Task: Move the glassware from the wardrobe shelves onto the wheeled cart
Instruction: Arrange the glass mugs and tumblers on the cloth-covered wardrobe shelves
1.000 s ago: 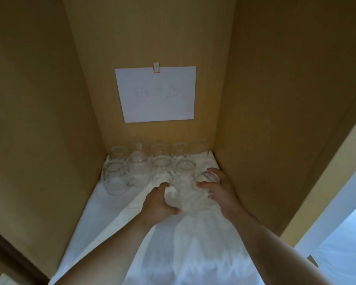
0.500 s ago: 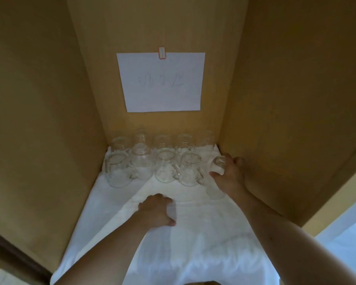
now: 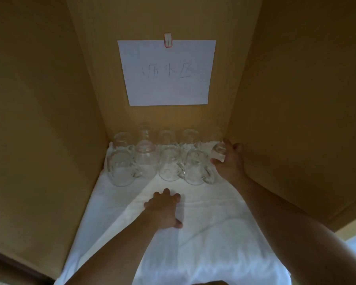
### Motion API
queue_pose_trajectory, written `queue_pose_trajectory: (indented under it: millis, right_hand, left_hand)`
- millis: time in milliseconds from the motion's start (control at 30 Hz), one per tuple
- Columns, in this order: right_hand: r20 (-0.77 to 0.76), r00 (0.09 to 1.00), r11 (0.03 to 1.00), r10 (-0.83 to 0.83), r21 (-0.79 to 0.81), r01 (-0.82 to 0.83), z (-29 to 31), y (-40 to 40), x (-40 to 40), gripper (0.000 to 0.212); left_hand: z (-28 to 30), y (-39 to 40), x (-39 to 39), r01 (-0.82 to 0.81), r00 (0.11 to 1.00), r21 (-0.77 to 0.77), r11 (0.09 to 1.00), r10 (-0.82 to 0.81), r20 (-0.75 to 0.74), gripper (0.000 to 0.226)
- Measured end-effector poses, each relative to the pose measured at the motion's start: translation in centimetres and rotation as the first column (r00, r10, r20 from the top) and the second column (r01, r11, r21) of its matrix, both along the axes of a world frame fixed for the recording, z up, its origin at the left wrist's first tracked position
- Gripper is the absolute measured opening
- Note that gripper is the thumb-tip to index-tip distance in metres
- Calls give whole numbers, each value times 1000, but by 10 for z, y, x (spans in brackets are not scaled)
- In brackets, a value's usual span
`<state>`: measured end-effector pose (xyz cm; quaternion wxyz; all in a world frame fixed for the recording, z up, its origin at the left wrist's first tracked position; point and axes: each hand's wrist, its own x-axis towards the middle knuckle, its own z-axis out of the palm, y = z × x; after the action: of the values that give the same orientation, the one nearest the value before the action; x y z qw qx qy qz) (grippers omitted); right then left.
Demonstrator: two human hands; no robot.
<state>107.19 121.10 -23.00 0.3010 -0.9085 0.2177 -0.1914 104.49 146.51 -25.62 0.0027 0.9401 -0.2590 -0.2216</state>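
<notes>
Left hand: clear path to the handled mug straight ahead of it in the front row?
Probably yes. The left hand rests on the white cloth, holding nothing, with bare cloth between it and the handled mug. The right hand is off at the right wall.

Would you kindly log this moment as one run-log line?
right hand grips small glass | left hand rests on white cloth | cart unseen

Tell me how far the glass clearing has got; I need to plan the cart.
Done: nothing visibly; no cart in view. In hand: the right hand grips a small clear glass cup by the right wall; the left hand rests on the white cloth. Left: two rows of upturned clear glass mugs.
</notes>
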Motion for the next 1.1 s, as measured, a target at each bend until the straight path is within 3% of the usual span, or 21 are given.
queue_pose_trajectory:
  millis: [267,600,767,1100]
  right_hand:
    - [16,999,998,47,-35,-47,4,-1,7,78]
    - [-26,1000,997,-16,-82,14,8,13,-24,100]
    - [-41,997,992,-72,-110,67,9,33,-58,95]
    - [-143,989,989,-44,-148,23,9,59,-114,88]
  left_hand:
    - [3,0,1,16,1000,-1,1000,-16,-11,88]
    - [-2,4,-1,37,999,-20,999,-37,10,88]
    - [-7,7,-4,17,1000,-33,999,-17,14,82]
    - [8,24,-18,-76,990,-262,962,105,99,80]
